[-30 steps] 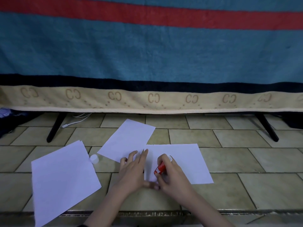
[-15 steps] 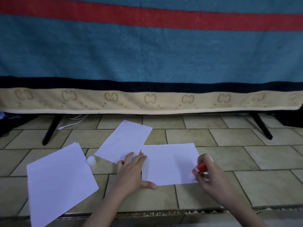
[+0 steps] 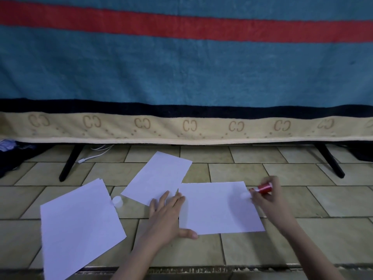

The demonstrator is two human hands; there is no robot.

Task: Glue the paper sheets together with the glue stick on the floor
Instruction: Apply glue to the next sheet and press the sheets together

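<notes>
While left hand [image 3: 168, 216] pins sheet [image 3: 218, 208], right hand [image 3: 269, 197] edgeward

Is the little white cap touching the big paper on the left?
Cannot tell. In the head view the cap sits right at the big paper's edge, no clear gap.

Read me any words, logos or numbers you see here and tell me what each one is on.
"CC": repeated along the beige border of the hanging blanket; the first letter in each pair looks mirrored.
Glue stick in the right hand: red label, print too blurred to read.
Paper sheets: blank, no text.
White cap: no marking visible.
</notes>
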